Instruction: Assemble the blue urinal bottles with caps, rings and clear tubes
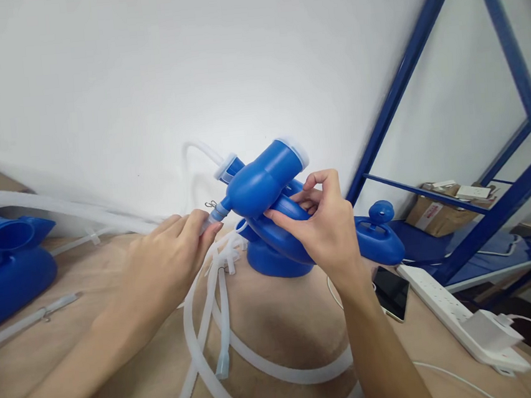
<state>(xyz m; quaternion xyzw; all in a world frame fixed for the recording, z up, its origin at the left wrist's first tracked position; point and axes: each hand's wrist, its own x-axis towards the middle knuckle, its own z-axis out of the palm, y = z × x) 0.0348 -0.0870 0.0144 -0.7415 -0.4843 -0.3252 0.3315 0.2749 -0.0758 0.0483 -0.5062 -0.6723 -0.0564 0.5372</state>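
A blue plastic piece with a wide white-rimmed mouth is held up in front of me, its narrow spout pointing left. Over that spout fits the end of a clear tube, with a thin wire clip around the joint. My left hand is closed round the tube just beside the clip. On the other side, my right hand pinches the curved blue handle between thumb and fingers. Behind and below stands another blue container, partly hidden. White tubing lies coiled beneath on the tan surface.
Another blue container stands at far left. At right are a small blue container, a phone, a power strip with a charger, and a blue metal frame holding a cardboard box. A white wall rises behind.
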